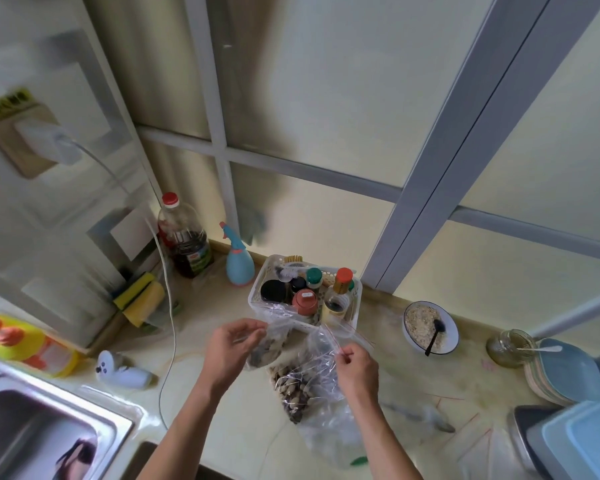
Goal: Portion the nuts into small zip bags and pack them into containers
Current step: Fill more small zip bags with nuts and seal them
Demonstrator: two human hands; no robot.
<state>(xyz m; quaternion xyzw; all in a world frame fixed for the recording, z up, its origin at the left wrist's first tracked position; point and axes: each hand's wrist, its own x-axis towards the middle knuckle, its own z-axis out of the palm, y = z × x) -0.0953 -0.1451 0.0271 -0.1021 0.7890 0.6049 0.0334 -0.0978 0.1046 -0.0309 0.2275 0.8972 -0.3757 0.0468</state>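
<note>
Left hand (pixel 227 348) gripping a small zip bag (pixel 269 346) of nuts by its top, fingers curled round it, held above the bench (pixel 222 410) just in front of the white basket (pixel 257 289). Right hand (pixel 355 367) pinching an empty zip bag (pixel 321 344) beside it, over the large nut bag (pixel 298 389) lying on the bench.

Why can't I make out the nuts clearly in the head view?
Head view: wide-angle bending at the edges, slight overall softness; the left hand and right hand hold crinkled clear zip bags, whose glare veils the nuts; counter lighting is even.
</note>
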